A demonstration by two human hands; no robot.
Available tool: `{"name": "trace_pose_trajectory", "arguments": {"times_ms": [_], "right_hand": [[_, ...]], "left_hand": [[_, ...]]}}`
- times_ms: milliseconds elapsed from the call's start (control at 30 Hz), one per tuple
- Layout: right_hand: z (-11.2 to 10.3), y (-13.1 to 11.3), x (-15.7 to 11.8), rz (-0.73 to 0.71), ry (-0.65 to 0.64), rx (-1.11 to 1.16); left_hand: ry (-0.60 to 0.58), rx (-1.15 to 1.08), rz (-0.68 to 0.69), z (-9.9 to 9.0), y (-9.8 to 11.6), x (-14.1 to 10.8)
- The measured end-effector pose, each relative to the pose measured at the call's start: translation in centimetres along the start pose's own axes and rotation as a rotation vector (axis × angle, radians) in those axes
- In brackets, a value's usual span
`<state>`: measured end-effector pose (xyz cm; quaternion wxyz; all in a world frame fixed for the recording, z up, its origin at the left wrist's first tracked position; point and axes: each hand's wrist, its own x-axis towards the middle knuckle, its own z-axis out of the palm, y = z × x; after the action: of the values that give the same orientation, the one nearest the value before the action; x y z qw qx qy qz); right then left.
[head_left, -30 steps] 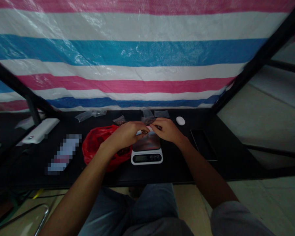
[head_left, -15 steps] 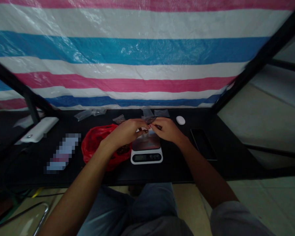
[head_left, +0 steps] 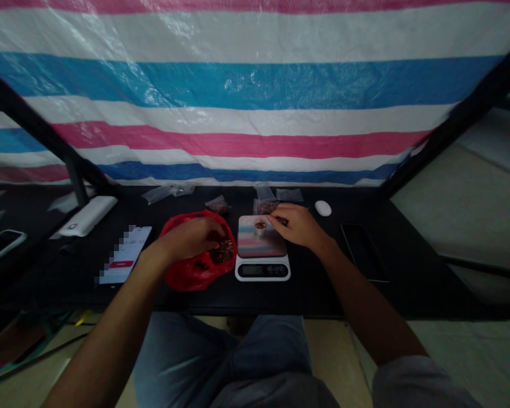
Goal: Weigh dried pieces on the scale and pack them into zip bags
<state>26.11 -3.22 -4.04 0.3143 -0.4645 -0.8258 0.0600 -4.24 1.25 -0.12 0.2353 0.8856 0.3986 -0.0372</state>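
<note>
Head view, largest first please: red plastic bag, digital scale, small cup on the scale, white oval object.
1. Red plastic bag
2. Digital scale
3. Small cup and white oval object: they look too alike to rank.

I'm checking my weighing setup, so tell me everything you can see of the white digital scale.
The white digital kitchen scale sits flat on the black tabletop. Its plastic-looking base carries a dark display along the front, though the reading is too dim to make out. Its glossy square platform mirrors the striped tarp. A small pale cup holding something brown rests on the platform.
</note>
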Motion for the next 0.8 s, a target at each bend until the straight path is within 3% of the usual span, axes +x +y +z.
{"name": "trace_pose_trajectory", "arguments": {"times_ms": [200,400,800], "right_hand": [[0.1,0.1,0.0,0.012,-0.017,0.000],[0.1,0.2,-0.1,0.018,-0.010,-0.013],[0.1,0.0,0.1,0.016,-0.030,0.008]], "left_hand": [[-0.037,0.050,0.050,1.5,0.8,0.1],[-0.059,-0.054,0.073,1.9,0.7,0.5],[-0.015,-0.002,0.096,0.9,0.6,0.2]]}}
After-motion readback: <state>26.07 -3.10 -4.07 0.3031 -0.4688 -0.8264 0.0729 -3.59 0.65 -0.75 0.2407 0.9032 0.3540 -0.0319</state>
